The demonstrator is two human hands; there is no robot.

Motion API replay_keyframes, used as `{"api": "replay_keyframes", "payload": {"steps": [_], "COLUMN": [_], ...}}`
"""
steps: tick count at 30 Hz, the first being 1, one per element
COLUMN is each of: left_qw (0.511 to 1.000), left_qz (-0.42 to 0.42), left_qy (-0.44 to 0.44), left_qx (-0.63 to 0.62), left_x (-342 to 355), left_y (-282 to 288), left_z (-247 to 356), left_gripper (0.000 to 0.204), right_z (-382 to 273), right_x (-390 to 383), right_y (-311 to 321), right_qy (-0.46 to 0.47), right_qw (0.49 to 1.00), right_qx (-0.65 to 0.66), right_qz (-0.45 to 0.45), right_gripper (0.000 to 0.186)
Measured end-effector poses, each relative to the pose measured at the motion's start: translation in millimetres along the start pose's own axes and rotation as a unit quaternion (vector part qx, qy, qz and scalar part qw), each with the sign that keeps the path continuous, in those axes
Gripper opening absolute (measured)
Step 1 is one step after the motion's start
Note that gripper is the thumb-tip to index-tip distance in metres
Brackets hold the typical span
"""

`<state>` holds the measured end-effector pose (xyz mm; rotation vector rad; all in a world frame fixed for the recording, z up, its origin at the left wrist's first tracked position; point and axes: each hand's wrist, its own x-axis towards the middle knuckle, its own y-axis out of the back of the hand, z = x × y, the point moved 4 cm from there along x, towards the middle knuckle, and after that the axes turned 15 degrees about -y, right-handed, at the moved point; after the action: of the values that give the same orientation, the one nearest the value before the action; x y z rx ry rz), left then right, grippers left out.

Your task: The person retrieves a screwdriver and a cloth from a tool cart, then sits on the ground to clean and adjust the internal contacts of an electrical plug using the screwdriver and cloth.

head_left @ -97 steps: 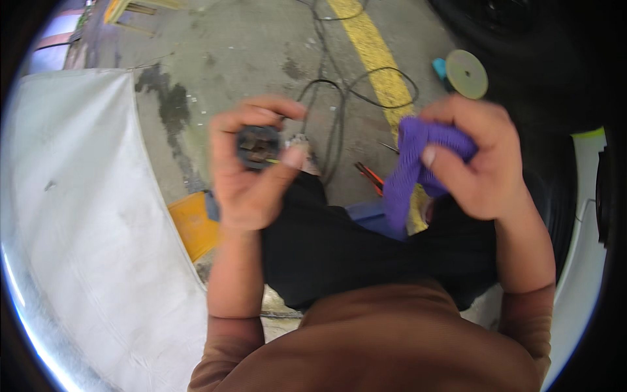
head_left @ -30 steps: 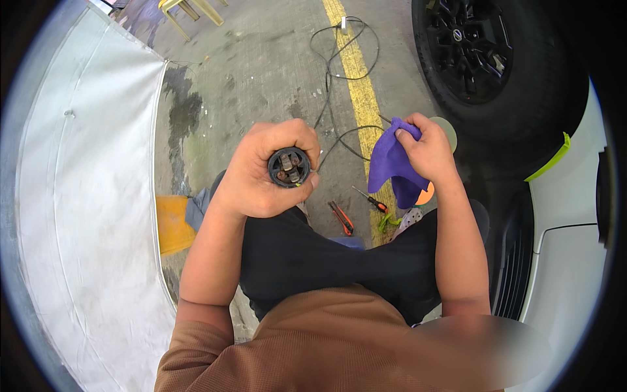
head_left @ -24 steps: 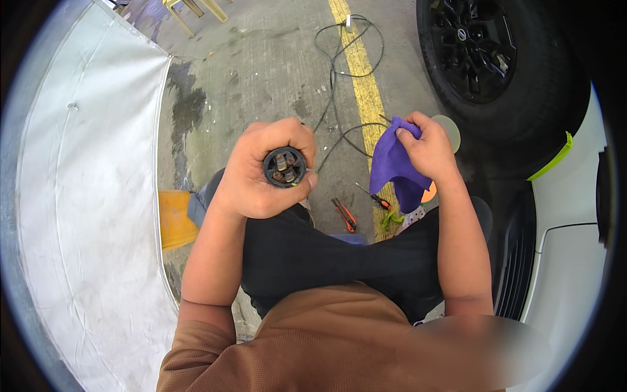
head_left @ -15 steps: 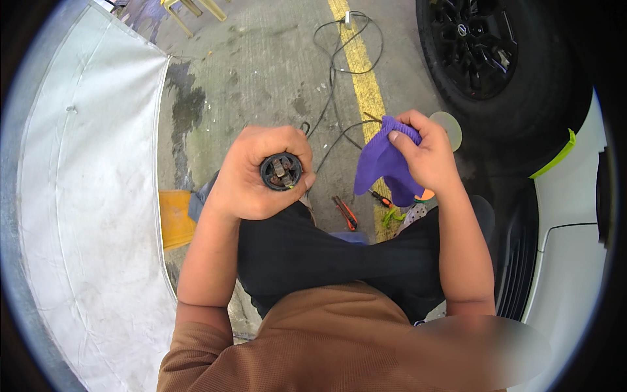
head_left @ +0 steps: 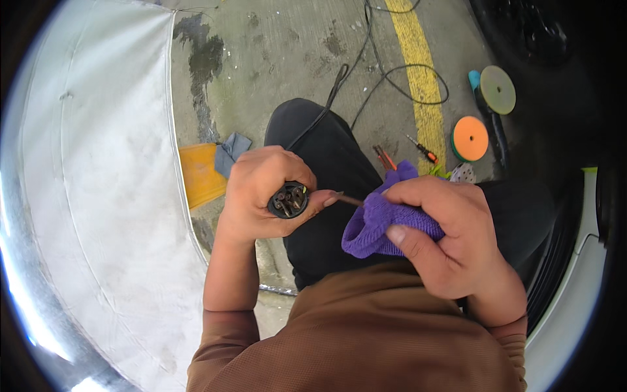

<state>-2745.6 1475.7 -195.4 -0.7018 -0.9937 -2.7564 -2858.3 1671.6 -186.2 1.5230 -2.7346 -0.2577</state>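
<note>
Leftward, one large white sheet point(head_left: 111, 163) extends along the person's side, with its edge close to the left forearm point(head_left: 230, 281). The right hand point(head_left: 452, 236) is narrow, its thumb and fingers pressing together on the bunched purple cloth point(head_left: 377, 214), in front of the brown shirt point(head_left: 385, 320). The left hand point(head_left: 253, 191) is curled around a black round housing point(head_left: 288, 200), which is situated left of the cloth, its brownish metal parts facing the camera. From the cloth, a thin brown rod point(head_left: 351, 199) extends toward the left thumb; whether its tip touches this thumb, I cannot tell.
</note>
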Motion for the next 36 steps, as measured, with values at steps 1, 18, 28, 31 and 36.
{"api": "replay_keyframes", "payload": {"steps": [1, 18, 28, 31, 36], "left_qw": [1.000, 0.997, 0.998, 0.994, 0.989], "left_qz": [0.029, -0.022, -0.028, -0.015, -0.046], "left_qy": [0.004, -0.001, 0.042, 0.065, 0.089], "left_qx": [0.007, 0.070, -0.048, -0.085, -0.108], "left_x": [1.2, 12.4, 4.3, 1.9, 2.6], "left_y": [1.7, 5.8, -0.7, -0.8, -3.2], "left_z": [-1.4, -13.8, -26.0, -29.4, -33.9], "left_gripper": [0.037, 0.027, 0.024, 0.021, 0.021], "right_z": [-2.7, -19.5, -17.1, -16.0, -17.8], "right_x": [1.3, 23.9, 28.7, 30.1, 34.3], "right_y": [-2.5, -19.8, -23.7, -23.0, -19.4], "right_qy": [0.026, -0.020, -0.045, -0.045, -0.043], "right_qw": [0.999, 0.993, 0.988, 0.987, 0.988], "right_qx": [-0.036, -0.117, -0.145, -0.155, -0.149], "right_qz": [-0.006, -0.001, -0.008, 0.001, 0.002], "right_gripper": [0.024, 0.021, 0.015, 0.015, 0.013]}}
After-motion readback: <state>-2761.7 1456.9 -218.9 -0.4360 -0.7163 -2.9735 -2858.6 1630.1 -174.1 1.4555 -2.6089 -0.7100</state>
